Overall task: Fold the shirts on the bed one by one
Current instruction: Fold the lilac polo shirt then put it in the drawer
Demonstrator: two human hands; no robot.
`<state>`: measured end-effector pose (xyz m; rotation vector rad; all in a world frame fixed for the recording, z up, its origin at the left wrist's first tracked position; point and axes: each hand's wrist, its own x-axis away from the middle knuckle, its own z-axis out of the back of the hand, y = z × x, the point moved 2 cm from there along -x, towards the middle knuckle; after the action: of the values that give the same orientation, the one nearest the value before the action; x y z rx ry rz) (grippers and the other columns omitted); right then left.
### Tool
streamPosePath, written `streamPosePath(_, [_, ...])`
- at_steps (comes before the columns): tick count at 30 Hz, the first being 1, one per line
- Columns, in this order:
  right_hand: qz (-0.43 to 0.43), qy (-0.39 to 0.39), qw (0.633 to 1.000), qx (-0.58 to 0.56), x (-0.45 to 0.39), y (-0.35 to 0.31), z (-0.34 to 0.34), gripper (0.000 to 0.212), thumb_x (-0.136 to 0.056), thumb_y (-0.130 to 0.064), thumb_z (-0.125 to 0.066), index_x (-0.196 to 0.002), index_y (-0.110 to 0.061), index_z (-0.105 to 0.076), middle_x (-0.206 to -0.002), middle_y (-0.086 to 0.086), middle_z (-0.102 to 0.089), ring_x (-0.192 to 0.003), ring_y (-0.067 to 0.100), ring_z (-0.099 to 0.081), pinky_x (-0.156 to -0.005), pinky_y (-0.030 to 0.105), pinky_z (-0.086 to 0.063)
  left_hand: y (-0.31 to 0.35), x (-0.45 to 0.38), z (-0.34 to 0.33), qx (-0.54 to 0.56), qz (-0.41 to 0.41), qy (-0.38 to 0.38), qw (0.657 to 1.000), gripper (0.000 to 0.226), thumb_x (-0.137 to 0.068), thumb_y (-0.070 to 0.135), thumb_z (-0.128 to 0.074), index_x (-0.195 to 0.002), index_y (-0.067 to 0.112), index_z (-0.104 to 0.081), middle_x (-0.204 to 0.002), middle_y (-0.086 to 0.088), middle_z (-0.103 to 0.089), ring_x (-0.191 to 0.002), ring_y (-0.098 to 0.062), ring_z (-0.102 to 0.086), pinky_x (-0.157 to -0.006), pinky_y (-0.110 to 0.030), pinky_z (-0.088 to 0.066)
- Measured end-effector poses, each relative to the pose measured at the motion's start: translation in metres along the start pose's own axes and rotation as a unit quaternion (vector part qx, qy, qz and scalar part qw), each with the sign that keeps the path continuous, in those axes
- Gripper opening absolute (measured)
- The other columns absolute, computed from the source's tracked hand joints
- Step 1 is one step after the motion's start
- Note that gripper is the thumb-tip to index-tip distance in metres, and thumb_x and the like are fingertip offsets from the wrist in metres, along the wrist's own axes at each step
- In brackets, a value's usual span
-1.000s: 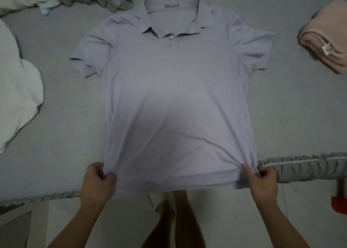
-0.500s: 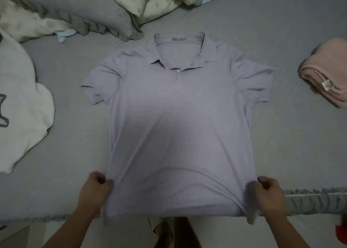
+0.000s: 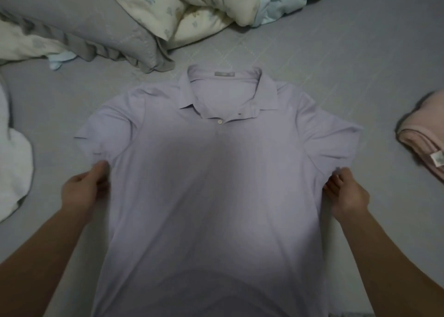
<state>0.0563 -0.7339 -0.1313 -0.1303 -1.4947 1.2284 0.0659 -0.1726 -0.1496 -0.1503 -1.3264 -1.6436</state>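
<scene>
A lilac short-sleeved polo shirt [image 3: 216, 184] lies front up and flat on the grey bed sheet [image 3: 348, 71], collar away from me. My left hand [image 3: 84, 189] pinches the shirt's left side just under the sleeve. At the right side, below the other sleeve, my right hand [image 3: 346, 191] pinches the fabric too. Both arms reach in along the shirt's edges. The hem runs out of view at the bottom.
A folded pink garment [image 3: 425, 143] lies at the right edge. A white garment [image 3: 12, 172] lies at the left. A grey pillow [image 3: 96, 28] and a floral quilt [image 3: 204, 4] crowd the far side.
My hands let go of the hem corners and moved up the shirt's sides to just under the sleeves. The view moved closer, so the bed's edge and the floor are out of sight.
</scene>
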Motion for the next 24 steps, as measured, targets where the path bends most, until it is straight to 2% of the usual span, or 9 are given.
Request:
streamPosePath(3, [-0.008, -0.025, 0.998, -0.062, -0.015, -0.016, -0.020, 0.016, -0.089, -0.025, -0.071, -0.084, -0.012, -0.062, -0.073, 0.002, -0.064, -0.065, 0.015, -0.062, -0.058, 0.026, -0.055, 0.027, -0.020, -0.014, 0.053, 0.002, -0.003, 0.999, 0.048, -0.079, 0.049, -0.076, -0.105, 0.009, -0.069, -0.093, -0.006, -0.069, -0.073, -0.015, -0.066, -0.079, -0.033, -0.057])
streamPosePath(8, [-0.064, -0.134, 0.985, -0.082, -0.034, -0.027, -0.044, 0.046, -0.097, -0.031, -0.057, -0.138, -0.010, -0.055, -0.134, 0.005, -0.061, -0.123, 0.020, -0.058, -0.107, 0.038, -0.045, 0.070, -0.036, -0.032, 0.120, 0.064, -0.086, 0.987, 0.023, -0.094, 0.046, -0.058, -0.099, 0.026, -0.066, -0.108, 0.005, -0.064, -0.076, -0.009, -0.059, -0.067, -0.025, -0.052])
streamPosePath(10, [-0.060, -0.119, 0.990, -0.045, -0.032, -0.035, -0.052, 0.036, -0.096, -0.027, -0.059, -0.128, -0.011, -0.062, -0.121, 0.005, -0.066, -0.110, 0.019, -0.065, -0.097, 0.036, -0.051, 0.081, -0.035, -0.035, 0.127, 0.095, -0.137, 0.978, 0.019, -0.081, 0.038, -0.070, -0.094, 0.024, -0.064, -0.081, 0.010, -0.072, -0.063, -0.006, -0.066, -0.053, -0.018, -0.054])
streamPosePath(12, [0.015, -0.064, 0.998, -0.007, -0.024, -0.047, -0.060, 0.007, -0.092, -0.017, -0.060, -0.095, -0.013, -0.065, -0.088, 0.008, -0.063, -0.071, 0.020, -0.064, -0.061, 0.032, -0.051, 0.088, -0.037, -0.031, 0.118, 0.102, -0.143, 0.977, 0.038, -0.060, 0.035, -0.076, -0.093, 0.022, -0.065, -0.068, 0.010, -0.072, -0.056, -0.007, -0.068, -0.047, -0.021, -0.055])
streamPosePath(14, [0.174, -0.050, 0.982, 0.060, -0.004, -0.060, -0.069, 0.012, -0.086, -0.011, -0.057, -0.078, -0.020, -0.056, -0.071, 0.007, -0.052, -0.057, 0.020, -0.049, -0.053, 0.030, -0.036, 0.095, -0.041, -0.028, 0.129, 0.083, -0.125, 0.980, 0.017, -0.080, 0.030, -0.068, -0.094, 0.022, -0.064, -0.079, 0.007, -0.070, -0.064, -0.011, -0.068, -0.048, -0.024, -0.055])
streamPosePath(18, [0.414, -0.229, 0.839, 0.268, 0.071, -0.039, -0.101, 0.010, -0.086, -0.027, -0.062, -0.089, -0.037, -0.063, -0.073, -0.018, -0.060, -0.064, -0.004, -0.049, -0.061, 0.016, -0.042, 0.102, -0.042, -0.027, 0.164, 0.076, -0.120, 0.976, 0.017, -0.096, 0.024, -0.051, -0.098, 0.017, -0.066, -0.094, 0.001, -0.067, -0.074, -0.012, -0.070, -0.058, -0.027, -0.059])
streamPosePath(21, [0.398, -0.389, 0.667, 0.495, 0.097, 0.011, -0.120, 0.040, -0.088, -0.033, -0.070, -0.126, -0.024, -0.063, -0.135, -0.003, -0.059, -0.121, 0.010, -0.056, -0.105, 0.022, -0.039, 0.109, -0.041, -0.032, 0.157, 0.053, -0.132, 0.977, 0.038, -0.094, 0.017, -0.054, -0.130, 0.008, -0.060, -0.118, -0.007, -0.066, -0.102, -0.020, -0.069, -0.083, -0.041, -0.059])
streamPosePath(22, [0.380, -0.395, 0.643, 0.534, 0.097, 0.024, -0.120, 0.049, -0.089, -0.036, -0.069, -0.134, -0.022, -0.058, -0.147, -0.002, -0.049, -0.134, 0.012, -0.046, -0.113, 0.022, -0.030, 0.111, -0.042, -0.033, 0.148, 0.033, -0.119, 0.981, 0.041, -0.093, 0.014, -0.055, -0.134, 0.007, -0.057, -0.121, -0.008, -0.065, -0.105, -0.022, -0.067, -0.087, -0.043, -0.057])
streamPosePath(24, [0.363, -0.371, 0.670, 0.531, 0.097, 0.031, -0.117, 0.052, -0.091, -0.037, -0.066, -0.140, -0.022, -0.054, -0.152, -0.003, -0.043, -0.140, 0.012, -0.039, -0.117, 0.024, -0.024, 0.117, -0.039, -0.034, 0.135, -0.020, -0.089, 0.987, 0.032, -0.090, 0.010, -0.059, -0.122, 0.009, -0.063, -0.109, -0.010, -0.067, -0.094, -0.022, -0.068, -0.081, -0.038, -0.059])
